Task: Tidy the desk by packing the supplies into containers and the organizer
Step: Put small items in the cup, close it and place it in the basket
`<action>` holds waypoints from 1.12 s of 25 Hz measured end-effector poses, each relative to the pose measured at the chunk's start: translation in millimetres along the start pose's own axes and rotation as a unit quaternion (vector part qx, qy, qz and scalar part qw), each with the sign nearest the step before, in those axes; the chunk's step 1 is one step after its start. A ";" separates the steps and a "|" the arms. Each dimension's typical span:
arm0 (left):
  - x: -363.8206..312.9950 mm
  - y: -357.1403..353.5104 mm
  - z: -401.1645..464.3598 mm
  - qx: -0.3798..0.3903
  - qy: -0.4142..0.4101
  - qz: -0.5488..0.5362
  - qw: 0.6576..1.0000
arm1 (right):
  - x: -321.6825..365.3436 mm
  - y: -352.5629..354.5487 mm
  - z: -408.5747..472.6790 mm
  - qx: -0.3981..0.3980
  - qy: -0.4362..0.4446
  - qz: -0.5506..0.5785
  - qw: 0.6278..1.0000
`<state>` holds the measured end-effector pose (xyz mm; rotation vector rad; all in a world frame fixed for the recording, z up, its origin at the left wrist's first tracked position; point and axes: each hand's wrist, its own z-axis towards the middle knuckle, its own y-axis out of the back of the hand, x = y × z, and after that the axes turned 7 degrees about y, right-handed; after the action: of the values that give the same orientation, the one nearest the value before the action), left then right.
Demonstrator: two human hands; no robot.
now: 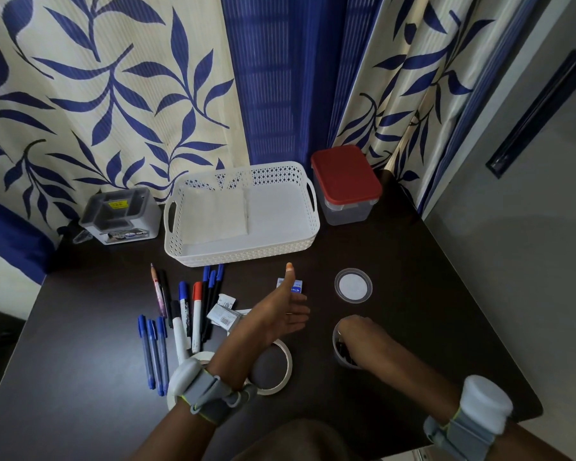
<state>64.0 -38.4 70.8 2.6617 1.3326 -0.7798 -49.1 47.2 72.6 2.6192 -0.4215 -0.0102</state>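
Observation:
My left hand (285, 312) hovers flat and open above the dark desk, thumb pointing up, partly covering a small blue and white eraser box (298, 285). My right hand (358, 329) is over a small round clear tub (341, 356) with dark items inside, fingers bent down at its rim; what they hold is hidden. The tub's clear lid (353, 285) lies behind it. Pens and markers (183, 314) lie in a loose group at the left. Two tape rolls (281, 371) sit under my left forearm. Small packets (223, 312) lie beside the markers.
A white lattice basket (243, 251) holding white paper stands at the back middle. A grey desk organizer (118, 214) is to its left, and a clear box with a red lid (346, 181) to its right. Curtains hang behind the desk.

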 end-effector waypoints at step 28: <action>-23.9 -53.7 89.7 -0.023 0.031 0.034 0.999 | -85.7 8.7 80.5 -0.393 -0.105 0.355 0.842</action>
<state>-25.7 -47.1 12.7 2.7009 1.2485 -0.6571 -139.9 28.2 -0.3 1.5438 -1.1615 -0.1854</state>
